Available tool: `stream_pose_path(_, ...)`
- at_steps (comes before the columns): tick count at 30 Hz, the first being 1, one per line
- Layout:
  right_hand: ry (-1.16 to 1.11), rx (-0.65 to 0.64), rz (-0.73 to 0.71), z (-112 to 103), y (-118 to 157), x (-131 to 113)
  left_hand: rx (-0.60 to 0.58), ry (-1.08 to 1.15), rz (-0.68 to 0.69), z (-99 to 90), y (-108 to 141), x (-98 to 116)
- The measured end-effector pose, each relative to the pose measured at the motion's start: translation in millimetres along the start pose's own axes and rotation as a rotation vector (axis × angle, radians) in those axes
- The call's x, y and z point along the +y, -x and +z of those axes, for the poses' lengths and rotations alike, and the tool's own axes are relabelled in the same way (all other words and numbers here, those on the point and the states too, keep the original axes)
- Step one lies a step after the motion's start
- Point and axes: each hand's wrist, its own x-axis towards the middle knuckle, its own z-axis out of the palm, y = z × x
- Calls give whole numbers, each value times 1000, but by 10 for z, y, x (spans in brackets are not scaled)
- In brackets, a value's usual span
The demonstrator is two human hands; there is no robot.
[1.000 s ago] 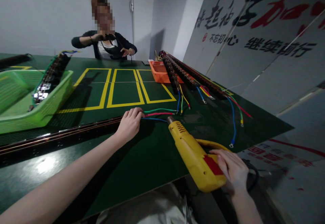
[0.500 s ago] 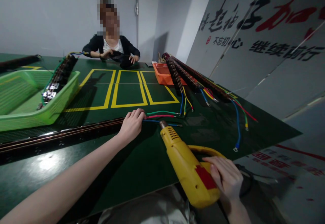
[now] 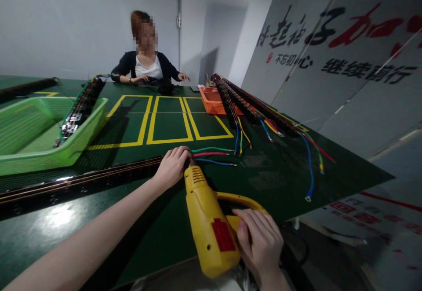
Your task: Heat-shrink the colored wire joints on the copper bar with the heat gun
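My left hand [image 3: 172,166] is closed around the right end of a long dark strip [image 3: 99,177] with copper-coloured lines, where green, red and blue wires [image 3: 214,154] come out to the right. In my right hand [image 3: 260,238] is the handle of a yellow heat gun [image 3: 207,220] with a red patch on its side. The gun's metal nozzle points up and away, right beside my left fingers. My left palm and part of the strip's end are hidden.
A green basket [image 3: 75,150] holding another dark strip stands at the left. An orange basket [image 3: 214,106] and several wired strips [image 3: 245,102] lie at the back right. Across the green table [image 3: 171,247] a person [image 3: 148,67] sits with both hands near a dark object.
The heat gun and my right hand have moved left, bringing the nozzle up to my left fingers. The person's hand across the table has lifted and moved right.
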Motion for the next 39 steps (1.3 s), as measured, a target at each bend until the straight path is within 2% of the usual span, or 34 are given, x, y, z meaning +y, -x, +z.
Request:
stream_pose_path(10,40,5,-45,-92,-18,272,4,-27,15,-8,14,3)
stream_pose_path(17,71,5,-74,-320,-48,719,-11,-26,8,-27,21,15)
stream_pose_path(22,71,-40,-55,-473,38,1058,-13,-27,2,-27,29,9)
stream_pose_path(26,87,-33,-16,-555,118,1233,-8,-14,8,-12,33,-8)
stream_pose_path(33,90,-23,25,-629,179,1368,-3,-6,16,-3,32,-13)
stream_pose_path(39,101,0,30,-639,160,1266,1,8,3,-15,19,10)
